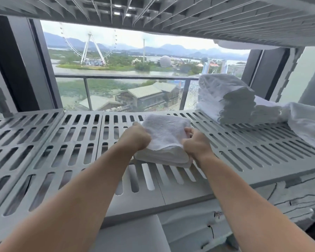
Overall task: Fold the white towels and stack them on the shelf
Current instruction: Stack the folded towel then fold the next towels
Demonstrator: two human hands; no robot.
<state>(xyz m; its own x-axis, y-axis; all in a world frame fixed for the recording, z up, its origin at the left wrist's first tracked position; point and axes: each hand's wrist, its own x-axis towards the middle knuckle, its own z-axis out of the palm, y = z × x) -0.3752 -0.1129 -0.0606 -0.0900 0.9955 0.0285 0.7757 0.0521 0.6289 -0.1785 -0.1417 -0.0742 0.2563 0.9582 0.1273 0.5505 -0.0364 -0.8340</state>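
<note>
A folded white towel (164, 132) lies on the grey slotted shelf (62, 142), about in the middle of its width and closer to the front edge than to the back. Both hands hold it. The left hand (136, 137) is closed around the left side of the towel, with the fingers curled into the cloth and the knuckles up. The right hand (196, 142) grips the right side in the same way, with the fingers bent and the thumb lying on the top layer. The front edge of the towel shows several layers, one on the other, and its bottom layer touches the shelf. Whether the back part is lifted a little, I cannot tell. On the right rear part of the same shelf stands a stack of folded towels (225, 99), well apart from the held one. Just beside the stack, at the far right, lies a loose towel (305, 120) that is not folded. Above there is another slotted shelf (171, 15), seen from below. Behind the shelves is a big window, and through it one sees a balcony railing (116, 76), roofs of buildings, water and a Ferris wheel (89, 50).
</note>
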